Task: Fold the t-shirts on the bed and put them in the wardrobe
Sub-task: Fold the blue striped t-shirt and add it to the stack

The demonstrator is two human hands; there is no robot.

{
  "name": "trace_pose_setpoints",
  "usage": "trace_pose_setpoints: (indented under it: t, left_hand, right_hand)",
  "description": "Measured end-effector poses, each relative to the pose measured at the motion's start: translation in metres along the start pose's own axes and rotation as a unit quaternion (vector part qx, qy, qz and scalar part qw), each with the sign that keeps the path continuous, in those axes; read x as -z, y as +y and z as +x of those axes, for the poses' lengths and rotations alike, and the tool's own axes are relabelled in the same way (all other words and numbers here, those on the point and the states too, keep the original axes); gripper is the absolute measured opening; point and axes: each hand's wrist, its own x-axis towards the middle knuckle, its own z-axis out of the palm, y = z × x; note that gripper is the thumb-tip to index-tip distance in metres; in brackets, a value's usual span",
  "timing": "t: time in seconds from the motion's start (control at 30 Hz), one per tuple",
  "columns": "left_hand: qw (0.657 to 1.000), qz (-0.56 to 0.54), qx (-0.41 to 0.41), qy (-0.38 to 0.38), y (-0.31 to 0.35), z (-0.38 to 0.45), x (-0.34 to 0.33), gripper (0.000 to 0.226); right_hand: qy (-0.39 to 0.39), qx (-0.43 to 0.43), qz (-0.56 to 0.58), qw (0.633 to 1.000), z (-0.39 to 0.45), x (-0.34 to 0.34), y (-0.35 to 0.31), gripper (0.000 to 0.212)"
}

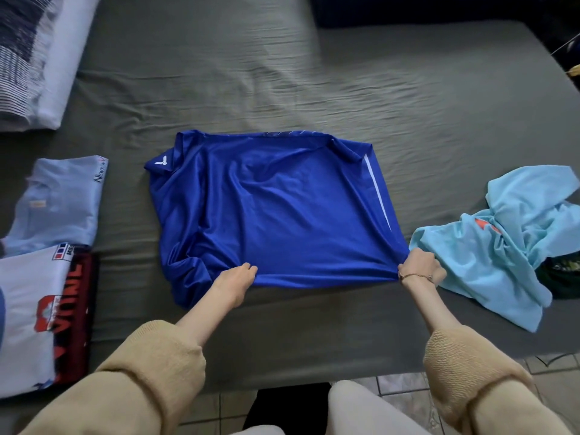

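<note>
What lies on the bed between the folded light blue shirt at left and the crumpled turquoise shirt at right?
Head view: the royal blue t-shirt, its near edge gripped by left hand and right hand.

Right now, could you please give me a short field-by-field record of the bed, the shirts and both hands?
surface: grey-sheeted bed
being folded: royal-blue sports t-shirt, spread flat at centre
left hand: grips the blue shirt's near hem
right hand: grips its near right corner
folded: pale-blue shirt and white printed shirt, left side
unfolded: crumpled light-aqua t-shirt, right side
</note>
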Motion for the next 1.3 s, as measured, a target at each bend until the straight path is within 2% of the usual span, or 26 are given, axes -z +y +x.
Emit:
trace_pose_setpoints:
  t: [0.1, 0.2, 0.33, 0.4, 0.6, 0.77, 1.0, 1.17, 1.3]
  left_hand:
    - [0.999, 0.005, -0.024, -0.023, -0.007, -0.001, 0.001, 0.039]
    - [0.997, -0.066, -0.004, -0.037, -0.01, 0.006, 0.003, 0.036]
    - [0.992, -0.104, 0.027, 0.068, -0.02, 0.029, 0.018, 0.028]
    - [0.985, -0.127, 0.051, 0.109, -0.03, 0.045, 0.03, 0.029]
    - [0.956, -0.188, 0.133, 0.183, -0.067, 0.099, 0.074, 0.028]
    - [0.933, -0.239, 0.157, 0.219, -0.091, 0.15, 0.109, 0.029]
    - [0.927, -0.231, 0.131, 0.267, -0.105, 0.211, 0.143, 0.034]
    - [0.926, -0.169, 0.131, 0.311, -0.122, 0.244, 0.16, 0.034]
    - [0.926, -0.096, 0.097, 0.351, -0.134, 0.255, 0.161, 0.017]
  right_hand:
    - [0.001, 0.02, -0.031, 0.999, -0.005, -0.001, -0.006, 0.029]
    - [0.003, 0.044, -0.012, 0.999, -0.004, -0.003, -0.015, 0.038]
    - [0.011, 0.088, 0.04, 0.995, 0.009, 0.0, -0.04, 0.033]
    - [-0.002, 0.103, 0.101, 0.99, 0.022, 0.003, -0.06, 0.027]
    - [-0.031, 0.127, 0.265, 0.955, 0.071, 0.02, -0.13, 0.023]
    - [-0.01, 0.135, 0.298, 0.945, 0.117, 0.032, -0.182, 0.029]
    - [0.122, 0.161, 0.193, 0.96, 0.164, 0.044, -0.223, 0.039]
    - [0.166, 0.107, 0.208, 0.958, 0.199, 0.054, -0.228, 0.032]
    - [0.127, 0.158, 0.264, 0.943, 0.218, 0.054, -0.22, 0.028]
